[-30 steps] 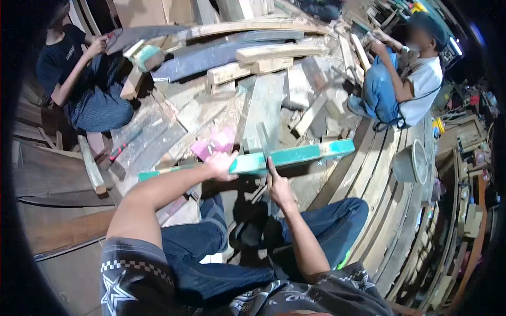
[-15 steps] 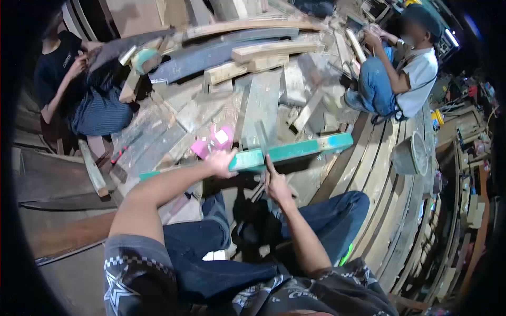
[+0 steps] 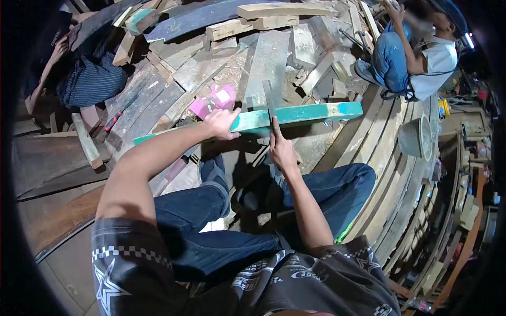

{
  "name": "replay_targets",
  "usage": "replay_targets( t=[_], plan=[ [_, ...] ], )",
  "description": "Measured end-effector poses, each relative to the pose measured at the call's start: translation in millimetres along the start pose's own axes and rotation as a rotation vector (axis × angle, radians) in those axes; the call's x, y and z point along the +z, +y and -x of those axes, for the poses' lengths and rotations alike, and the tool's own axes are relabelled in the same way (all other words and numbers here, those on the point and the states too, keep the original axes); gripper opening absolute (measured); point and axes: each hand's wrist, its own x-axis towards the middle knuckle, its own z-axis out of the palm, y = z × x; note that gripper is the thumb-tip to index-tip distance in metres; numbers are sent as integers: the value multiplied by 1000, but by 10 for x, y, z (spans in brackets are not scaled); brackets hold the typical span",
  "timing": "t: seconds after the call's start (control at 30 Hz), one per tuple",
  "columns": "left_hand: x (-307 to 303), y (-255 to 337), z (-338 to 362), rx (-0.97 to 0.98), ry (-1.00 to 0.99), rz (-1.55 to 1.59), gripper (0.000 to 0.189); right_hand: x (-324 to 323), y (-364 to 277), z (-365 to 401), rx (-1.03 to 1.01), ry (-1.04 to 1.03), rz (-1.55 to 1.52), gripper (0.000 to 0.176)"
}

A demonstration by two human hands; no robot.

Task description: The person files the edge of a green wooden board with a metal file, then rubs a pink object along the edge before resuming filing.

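A long green-painted wooden beam point(image 3: 308, 113), worn to bare wood in patches, lies crosswise in front of my knees. My left hand point(image 3: 223, 124) grips it left of the middle, fingers wrapped over its top. My right hand point(image 3: 283, 151) is closed on a narrow flat metal blade point(image 3: 269, 100), its index finger stretched along it. That blade crosses the beam's top and points away from me; its handle is hidden in my palm. Just behind my left hand is a pink piece point(image 3: 215, 100) with a white patch.
Scrap boards point(image 3: 266, 68) lie around, with a red-handled tool point(image 3: 113, 121) at left. A person in a white shirt point(image 3: 441, 55) crouches at upper right; another in striped cloth point(image 3: 95, 81) sits at left. A grey bucket point(image 3: 416, 138) stands on planks at right.
The camera view has tilted down, so the surroundings sit higher. Both hands keep their holds on the beam and the metal blade. The person at right has raised their hands.
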Motion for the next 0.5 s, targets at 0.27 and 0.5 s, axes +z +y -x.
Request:
replay_targets(
  t=[0.27, 0.5],
  plan=[
    [2, -22, -10, 0, 3, -12, 80, 37, -37, 507, -18, 75, 34, 64],
    [-5, -5, -4, 11, -12, -19, 88, 49, -69, -147, 18, -20, -1, 67]
  ],
)
